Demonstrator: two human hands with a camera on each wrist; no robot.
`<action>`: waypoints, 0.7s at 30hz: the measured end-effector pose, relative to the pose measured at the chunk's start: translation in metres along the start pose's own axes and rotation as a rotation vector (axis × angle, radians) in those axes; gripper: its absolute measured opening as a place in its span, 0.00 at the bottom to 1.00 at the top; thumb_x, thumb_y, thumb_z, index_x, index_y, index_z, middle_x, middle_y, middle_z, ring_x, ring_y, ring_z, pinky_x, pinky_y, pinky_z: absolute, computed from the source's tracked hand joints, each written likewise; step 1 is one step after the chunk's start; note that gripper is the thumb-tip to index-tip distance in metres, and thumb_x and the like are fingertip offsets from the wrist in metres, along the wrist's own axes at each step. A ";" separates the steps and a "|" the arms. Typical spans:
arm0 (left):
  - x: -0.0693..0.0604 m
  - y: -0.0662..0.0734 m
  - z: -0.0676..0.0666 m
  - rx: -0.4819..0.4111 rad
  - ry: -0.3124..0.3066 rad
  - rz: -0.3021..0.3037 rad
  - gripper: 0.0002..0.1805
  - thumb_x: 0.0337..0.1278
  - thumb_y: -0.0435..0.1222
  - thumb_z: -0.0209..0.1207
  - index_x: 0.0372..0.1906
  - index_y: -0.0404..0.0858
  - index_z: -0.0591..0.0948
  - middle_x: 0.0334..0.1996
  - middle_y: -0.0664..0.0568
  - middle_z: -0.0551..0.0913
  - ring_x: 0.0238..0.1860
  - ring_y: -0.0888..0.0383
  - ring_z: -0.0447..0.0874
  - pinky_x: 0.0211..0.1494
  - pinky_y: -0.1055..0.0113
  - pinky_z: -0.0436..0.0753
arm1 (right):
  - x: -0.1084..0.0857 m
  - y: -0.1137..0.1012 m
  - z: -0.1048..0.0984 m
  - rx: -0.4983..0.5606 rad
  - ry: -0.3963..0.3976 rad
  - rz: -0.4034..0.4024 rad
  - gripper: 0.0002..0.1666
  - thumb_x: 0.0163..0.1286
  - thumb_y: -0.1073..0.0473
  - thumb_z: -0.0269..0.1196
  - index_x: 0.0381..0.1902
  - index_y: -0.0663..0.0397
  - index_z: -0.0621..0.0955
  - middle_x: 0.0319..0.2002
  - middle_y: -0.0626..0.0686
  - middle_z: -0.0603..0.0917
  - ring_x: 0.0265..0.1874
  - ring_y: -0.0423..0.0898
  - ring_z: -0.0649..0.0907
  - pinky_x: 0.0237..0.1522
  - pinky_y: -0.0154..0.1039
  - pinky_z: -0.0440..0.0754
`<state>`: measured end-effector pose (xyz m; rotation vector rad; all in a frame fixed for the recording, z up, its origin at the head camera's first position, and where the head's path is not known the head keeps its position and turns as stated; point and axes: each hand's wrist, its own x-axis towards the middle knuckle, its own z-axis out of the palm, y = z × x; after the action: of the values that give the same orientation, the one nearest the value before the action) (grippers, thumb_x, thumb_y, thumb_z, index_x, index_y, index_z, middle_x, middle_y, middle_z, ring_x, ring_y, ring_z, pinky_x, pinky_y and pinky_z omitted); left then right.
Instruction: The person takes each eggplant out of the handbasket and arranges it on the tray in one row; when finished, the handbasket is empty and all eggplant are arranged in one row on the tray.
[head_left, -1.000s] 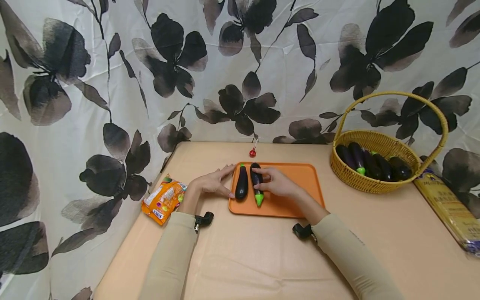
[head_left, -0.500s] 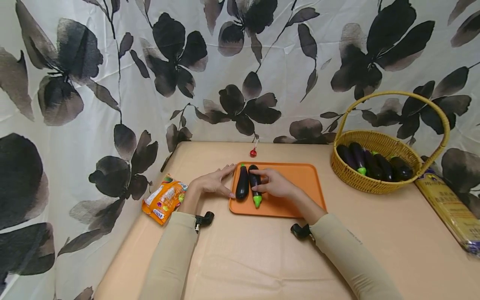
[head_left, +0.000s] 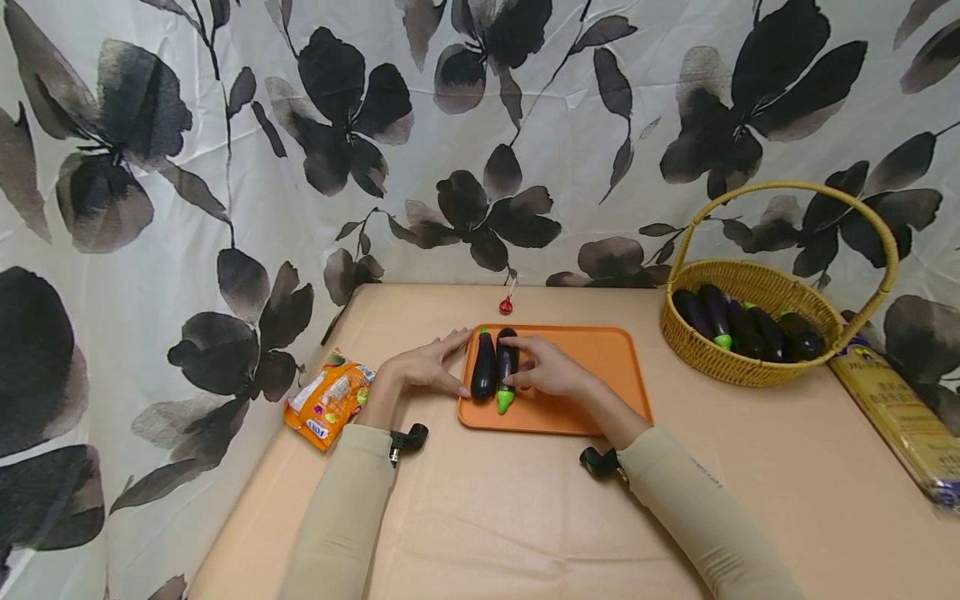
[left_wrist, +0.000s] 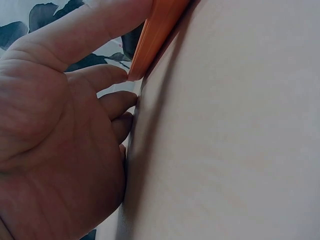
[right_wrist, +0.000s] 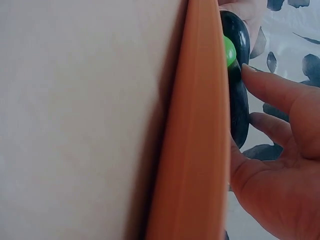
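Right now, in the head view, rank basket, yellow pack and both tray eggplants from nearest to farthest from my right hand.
1. Right eggplant: at the fingers
2. Left eggplant: just left
3. Basket: right, toward back
4. Yellow pack: far right

On the tray point(head_left: 577, 375), the right hand point(head_left: 551, 367) covers part of one eggplant point(head_left: 507, 360) from me. Right of the tray, the basket point(head_left: 757, 283) hides the undersides of its heaped eggplants point(head_left: 744, 332), and a yellow packet point(head_left: 896, 417) runs off the head view's edge, its lettering blurred. Beyond the tray, some red thing point(head_left: 506, 307) is too small to identify. Left of the tray, I can't read the orange bag's point(head_left: 327, 404) fine print.
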<state>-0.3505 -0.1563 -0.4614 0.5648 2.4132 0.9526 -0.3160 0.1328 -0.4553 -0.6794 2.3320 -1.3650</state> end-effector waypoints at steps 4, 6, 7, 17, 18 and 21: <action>-0.001 0.000 0.000 -0.010 0.001 -0.005 0.71 0.38 0.55 0.82 0.85 0.59 0.48 0.87 0.56 0.38 0.85 0.42 0.26 0.84 0.37 0.33 | 0.000 0.001 0.000 -0.002 -0.004 -0.004 0.45 0.70 0.63 0.70 0.81 0.54 0.64 0.67 0.64 0.70 0.34 0.49 0.86 0.28 0.35 0.78; -0.001 0.000 0.001 -0.012 0.001 -0.006 0.71 0.38 0.55 0.82 0.85 0.59 0.48 0.87 0.56 0.37 0.85 0.42 0.26 0.84 0.37 0.33 | 0.000 0.001 0.001 -0.002 -0.005 -0.005 0.45 0.70 0.63 0.70 0.81 0.53 0.64 0.67 0.64 0.70 0.33 0.50 0.86 0.28 0.35 0.79; -0.001 0.000 0.001 -0.013 0.000 -0.007 0.71 0.38 0.55 0.82 0.85 0.59 0.48 0.87 0.56 0.37 0.85 0.42 0.25 0.84 0.37 0.33 | 0.000 0.001 0.001 -0.005 -0.006 -0.008 0.46 0.70 0.63 0.71 0.81 0.53 0.64 0.67 0.64 0.70 0.33 0.50 0.86 0.28 0.35 0.79; -0.001 0.000 0.002 -0.024 -0.001 -0.016 0.72 0.36 0.55 0.83 0.85 0.60 0.49 0.87 0.56 0.37 0.85 0.42 0.25 0.84 0.37 0.32 | -0.001 0.002 0.001 -0.019 0.007 0.003 0.48 0.69 0.60 0.72 0.82 0.51 0.63 0.67 0.63 0.68 0.26 0.51 0.83 0.27 0.37 0.80; -0.001 0.000 0.002 -0.024 -0.001 -0.015 0.72 0.36 0.55 0.83 0.85 0.60 0.49 0.87 0.56 0.37 0.85 0.42 0.25 0.84 0.36 0.32 | -0.002 0.002 0.002 -0.022 0.011 0.006 0.48 0.69 0.60 0.72 0.82 0.50 0.63 0.67 0.63 0.68 0.26 0.52 0.83 0.27 0.37 0.80; -0.002 0.000 0.002 -0.022 0.001 -0.015 0.72 0.35 0.55 0.83 0.85 0.60 0.49 0.87 0.56 0.37 0.85 0.41 0.25 0.83 0.35 0.33 | -0.003 0.000 0.002 -0.029 0.023 0.013 0.48 0.68 0.60 0.73 0.81 0.50 0.64 0.68 0.63 0.68 0.29 0.51 0.83 0.28 0.37 0.81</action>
<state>-0.3474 -0.1561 -0.4622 0.5378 2.4014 0.9726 -0.3126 0.1329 -0.4561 -0.6586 2.3745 -1.3427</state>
